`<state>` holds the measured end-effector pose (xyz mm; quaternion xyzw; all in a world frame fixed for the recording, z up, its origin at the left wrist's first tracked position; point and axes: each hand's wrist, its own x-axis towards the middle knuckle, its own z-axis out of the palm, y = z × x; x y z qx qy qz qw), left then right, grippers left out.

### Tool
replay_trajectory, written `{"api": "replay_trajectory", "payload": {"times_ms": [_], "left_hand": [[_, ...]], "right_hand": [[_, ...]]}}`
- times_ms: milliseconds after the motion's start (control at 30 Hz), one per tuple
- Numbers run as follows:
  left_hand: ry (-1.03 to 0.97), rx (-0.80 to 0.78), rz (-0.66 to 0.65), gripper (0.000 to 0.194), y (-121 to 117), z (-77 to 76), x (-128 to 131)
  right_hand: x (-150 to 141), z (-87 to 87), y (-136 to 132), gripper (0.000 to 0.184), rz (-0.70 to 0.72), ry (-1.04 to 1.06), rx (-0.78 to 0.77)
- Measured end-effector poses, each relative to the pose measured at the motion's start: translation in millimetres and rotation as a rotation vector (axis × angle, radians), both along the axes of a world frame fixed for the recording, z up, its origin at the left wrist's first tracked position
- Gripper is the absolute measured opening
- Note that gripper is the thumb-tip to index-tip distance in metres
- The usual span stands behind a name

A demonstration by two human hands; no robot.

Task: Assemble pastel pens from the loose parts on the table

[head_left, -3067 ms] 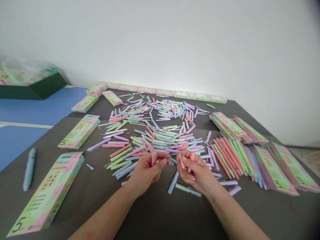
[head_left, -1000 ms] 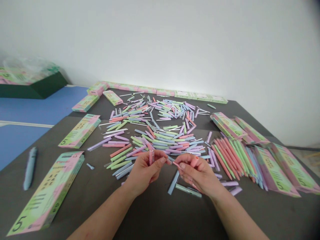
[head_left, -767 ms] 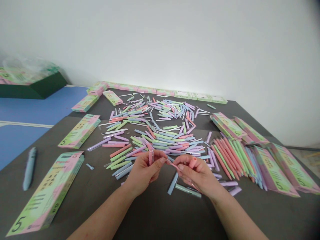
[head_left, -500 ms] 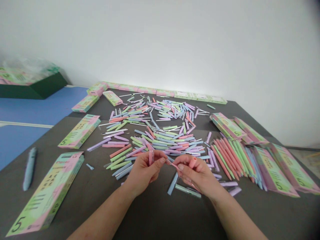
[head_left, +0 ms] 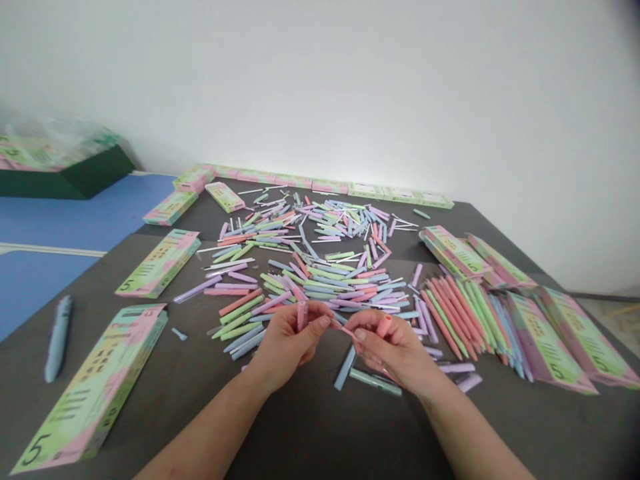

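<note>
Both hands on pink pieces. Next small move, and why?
Probably ease the slim pink piece in the right hand a little further toward the left hand: its end already reaches those fingertips, and the left hand pinches an upright pink piece. Whether they're joined can't be told.

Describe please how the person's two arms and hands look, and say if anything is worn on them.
The bare left forearm and bare right forearm show no sleeve. The left hand and right hand wear no gloves, and no ring or watch shows. One short fingernail on the right hand looks orange-red, perhaps painted, but it is too small to be sure.
</note>
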<state>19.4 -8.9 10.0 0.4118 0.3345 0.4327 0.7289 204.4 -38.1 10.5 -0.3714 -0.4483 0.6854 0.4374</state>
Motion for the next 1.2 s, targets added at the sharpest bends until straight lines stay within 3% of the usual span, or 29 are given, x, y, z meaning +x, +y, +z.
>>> {"api": "replay_trajectory", "payload": {"times_ms": [233,533,867,1200], "left_hand": [[0.051,0.021,-0.006,0.025,0.2,-1.3,-0.9],[0.089,0.055,-0.02,0.026,-0.3,1.4,-1.3],[0.188,0.1,0.003,0.029,0.2,1.4,-2.6],[0.251,0.16,0.042,0.02,-3.6,3.3,-3.8]], "right_hand": [[0.1,-0.8,-0.9,0.022,-0.022,-0.048,0.007],[0.2,6.9,-2.5,0.02,-0.094,-0.316,0.138],[-3.6,6.9,-5.6,0.015,-0.148,-0.342,0.201],[-2.6,5.8,-4.8,0.012,-0.144,-0.338,0.186]]}}
